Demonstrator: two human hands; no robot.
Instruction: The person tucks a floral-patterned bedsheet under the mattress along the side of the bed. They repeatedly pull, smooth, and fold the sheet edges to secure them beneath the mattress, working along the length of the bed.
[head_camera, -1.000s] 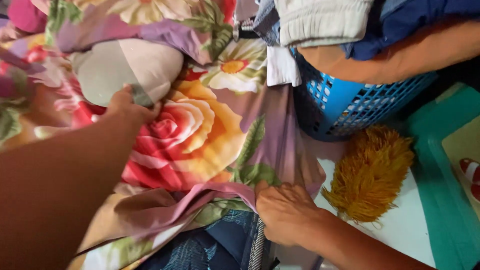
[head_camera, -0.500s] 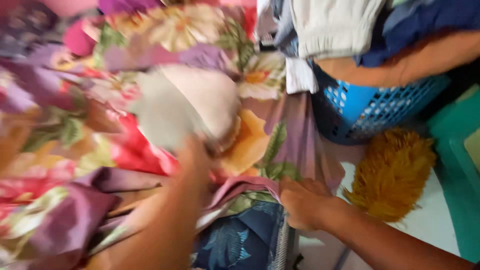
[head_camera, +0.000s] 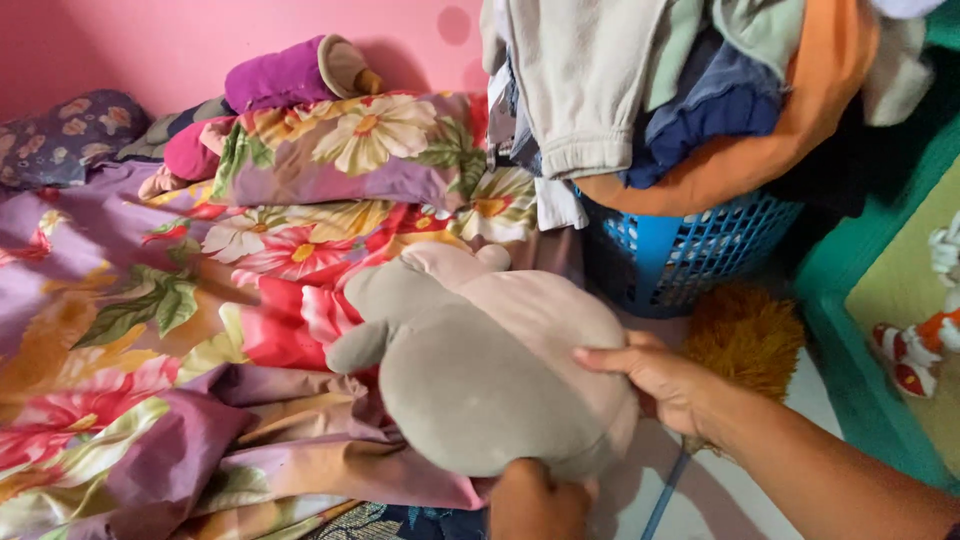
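— Where's the plush toy (head_camera: 490, 370)?

— At centre, over the bed's floral sheet (head_camera: 150, 330). My right hand (head_camera: 665, 385) grips its edge at three o'clock, fingers closed on it.

— And the left?

— My left hand (head_camera: 535, 500) holds it from below, at six o'clock. The blue laundry basket (head_camera: 690, 255) sits at one o'clock.

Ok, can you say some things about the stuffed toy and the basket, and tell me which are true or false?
1. Both hands hold the grey and pink stuffed toy. True: the right hand grips its side and the left hand holds it from below.
2. The laundry basket is red. False: it is blue.
3. Clothes are piled on the basket. True.
4. The bedsheet is plain white. False: it has big colourful flowers.
5. The wall is pink. True.
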